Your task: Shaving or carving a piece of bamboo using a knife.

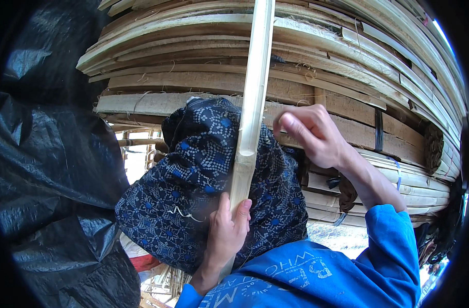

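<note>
A long pale split-bamboo strip (255, 97), with a node partway along it, slants from my lap up past the top edge of the view. My left hand (227, 226) is wrapped round its lower part, thumb along one side. To the right of the strip, my right hand (311, 131) is raised with its fingers curled in and the thumb bent. Anything inside those fingers is hidden. Dark blue patterned cloth (209, 154) covers my lap beneath the strip. One thin curled shaving (186, 214) lies on that cloth.
Stacked bamboo and wooden slats (193, 79) fill the space ahead and to the right, some bound with black ties. Black plastic sheeting (55, 179) hangs along the left. Something red (144, 263) shows below the cloth at the lower left.
</note>
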A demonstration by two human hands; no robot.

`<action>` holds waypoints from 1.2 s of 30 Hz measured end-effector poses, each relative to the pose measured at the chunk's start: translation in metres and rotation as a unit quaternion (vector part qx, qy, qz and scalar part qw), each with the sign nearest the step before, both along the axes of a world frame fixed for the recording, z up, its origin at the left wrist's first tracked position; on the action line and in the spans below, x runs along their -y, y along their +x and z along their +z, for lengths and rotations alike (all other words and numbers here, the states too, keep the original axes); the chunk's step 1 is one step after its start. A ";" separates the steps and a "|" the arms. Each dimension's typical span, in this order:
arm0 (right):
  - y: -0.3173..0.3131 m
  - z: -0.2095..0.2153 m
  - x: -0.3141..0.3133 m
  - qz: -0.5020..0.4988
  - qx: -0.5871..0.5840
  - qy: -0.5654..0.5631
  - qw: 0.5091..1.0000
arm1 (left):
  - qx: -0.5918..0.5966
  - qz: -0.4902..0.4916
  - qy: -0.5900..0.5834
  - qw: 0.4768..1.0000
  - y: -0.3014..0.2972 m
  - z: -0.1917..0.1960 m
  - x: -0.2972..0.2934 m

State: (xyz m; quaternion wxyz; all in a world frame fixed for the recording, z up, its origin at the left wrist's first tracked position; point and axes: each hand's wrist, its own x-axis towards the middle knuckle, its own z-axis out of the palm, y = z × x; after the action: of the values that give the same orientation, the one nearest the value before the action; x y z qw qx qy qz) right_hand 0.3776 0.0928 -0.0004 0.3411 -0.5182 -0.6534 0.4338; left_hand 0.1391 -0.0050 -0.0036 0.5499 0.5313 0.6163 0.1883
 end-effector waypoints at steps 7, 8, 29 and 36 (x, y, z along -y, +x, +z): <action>-0.004 -0.007 0.007 0.177 0.100 0.090 0.975 | 0.100 0.023 -0.034 0.994 0.003 0.004 -0.009; -0.005 -0.009 0.008 0.195 0.089 0.066 0.974 | 0.111 0.023 -0.042 0.993 0.004 0.005 -0.011; -0.007 -0.004 0.000 0.036 0.022 -0.013 0.999 | -0.019 0.048 0.114 0.992 0.019 0.000 -0.026; -0.008 -0.011 0.000 0.033 0.050 0.042 0.997 | -0.017 0.053 0.213 0.976 0.004 -0.009 0.000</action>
State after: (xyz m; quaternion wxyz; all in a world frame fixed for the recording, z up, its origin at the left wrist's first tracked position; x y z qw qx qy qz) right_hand 0.3696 0.0930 -0.0113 0.3150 -0.5025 -0.7039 0.3909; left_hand 0.1428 -0.0046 -0.0130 0.4034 0.6059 0.5983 0.3350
